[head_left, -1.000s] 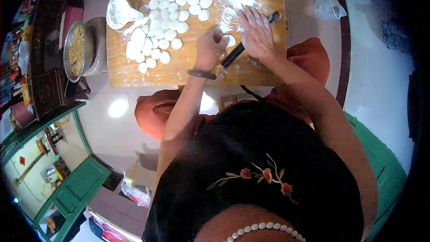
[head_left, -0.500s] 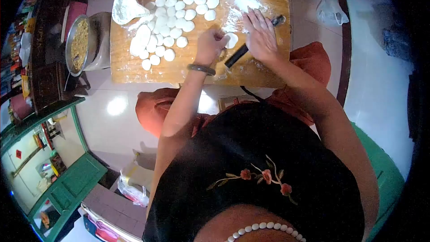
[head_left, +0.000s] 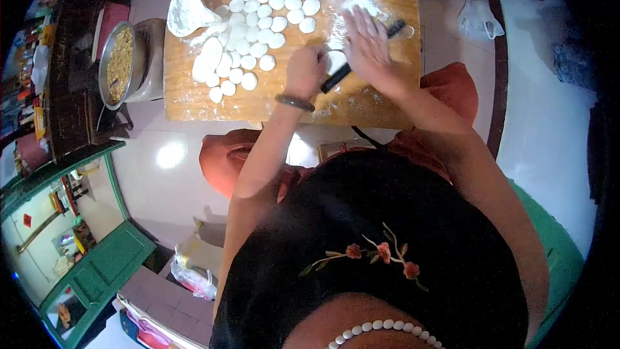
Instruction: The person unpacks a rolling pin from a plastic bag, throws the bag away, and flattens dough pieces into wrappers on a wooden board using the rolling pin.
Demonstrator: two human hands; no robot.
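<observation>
Now the pin (head_left: pixel 336 78) had come against the dough (head_left: pixel 334 61) at upper centre, so rolling seemed under way; the right hand (head_left: pixel 369 52) lay flat across the pin, the left hand (head_left: pixel 304 71) curled at the dough (pinch unclear).

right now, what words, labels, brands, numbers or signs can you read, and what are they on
No text can be read.
Red wall sign: too small to read.
Shelf items: too blurred to read.
Rolling pin: no lettering shows.
Dough pieces: no lettering shows.
</observation>
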